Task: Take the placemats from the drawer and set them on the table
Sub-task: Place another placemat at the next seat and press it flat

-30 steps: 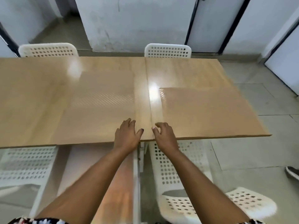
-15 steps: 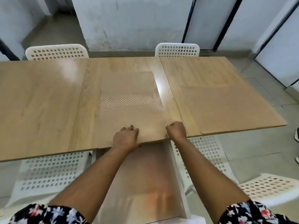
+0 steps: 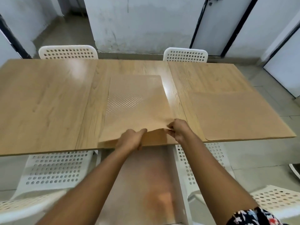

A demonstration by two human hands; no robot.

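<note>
1. Two placemats lie on the wooden table [image 3: 48, 101]. I see the middle placemat [image 3: 136, 104] flat over most of its area, with its near edge lifted and buckled at the table's front edge. The right placemat [image 3: 240, 114] lies flat near the table's right end, its near corner rounded and just inside the table edge.
2. My left hand [image 3: 131, 139] grips the near edge of the middle placemat, fingers curled over it (the thumb side is hidden under the sheet).
3. My right hand [image 3: 178, 129] pinches the same edge further right, fingertips closed on the raised fold. Both forearms reach in from the bottom of the view and cover part of the drawer below.
4. Surroundings: two white perforated chairs stand at the far side, the far left chair [image 3: 68, 51] and the far right chair [image 3: 185, 54], both pushed up to the table. On the near side, a left chair [image 3: 53, 169] sits partly under the table, a chair back [image 3: 211, 156] stands just right of the drawer, and another seat [image 3: 276, 200] is at lower right.
5. Container: the open white drawer [image 3: 180, 184] extends from under the table between my arms. I cannot tell what it holds; its floor shows only a blurred orange-brown sheen.
</note>
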